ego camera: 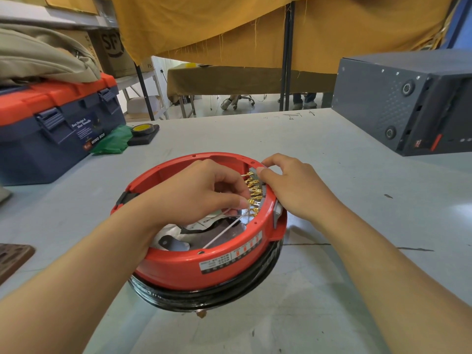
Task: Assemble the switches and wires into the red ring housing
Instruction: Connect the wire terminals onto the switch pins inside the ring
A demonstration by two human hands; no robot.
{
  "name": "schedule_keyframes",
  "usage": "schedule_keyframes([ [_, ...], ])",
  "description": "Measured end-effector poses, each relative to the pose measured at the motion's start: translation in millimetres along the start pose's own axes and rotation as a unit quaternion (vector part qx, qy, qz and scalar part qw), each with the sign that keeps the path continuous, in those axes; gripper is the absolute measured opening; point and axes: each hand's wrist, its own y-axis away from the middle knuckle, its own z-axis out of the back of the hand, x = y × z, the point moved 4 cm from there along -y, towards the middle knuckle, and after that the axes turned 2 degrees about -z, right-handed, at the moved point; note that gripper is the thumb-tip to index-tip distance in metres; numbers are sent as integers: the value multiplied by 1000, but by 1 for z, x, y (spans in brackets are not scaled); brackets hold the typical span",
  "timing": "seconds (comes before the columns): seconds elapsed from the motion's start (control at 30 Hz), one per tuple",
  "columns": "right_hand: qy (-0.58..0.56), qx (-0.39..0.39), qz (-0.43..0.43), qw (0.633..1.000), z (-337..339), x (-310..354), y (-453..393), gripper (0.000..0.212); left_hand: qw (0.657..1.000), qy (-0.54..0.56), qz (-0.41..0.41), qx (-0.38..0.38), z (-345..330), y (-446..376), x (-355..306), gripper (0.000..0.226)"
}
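The red ring housing sits on a black round base in the middle of the grey table. Inside its right wall runs a grey switch block with several gold terminals. My left hand reaches into the ring, and its thumb and fingers pinch a white wire at a gold terminal low in the row. That wire trails down toward the ring's near rim. My right hand grips the ring's right rim, its thumb pressing on the top of the switch block.
A blue and orange toolbox stands at the far left with a green bag and a tape roll beside it. A dark grey machine case occupies the far right. A brown object lies at the left edge.
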Motion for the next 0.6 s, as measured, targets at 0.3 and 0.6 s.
schedule_keyframes([
  [0.3, 1, 0, -1, 1000, 0, -1, -1, 34, 1000, -7, -2, -2, 0, -1, 1, 6],
  [0.6, 3, -5, 1, 1000, -1, 0, 0, 35, 1000, -13, -20, -8, -2, -1, -3, 6],
])
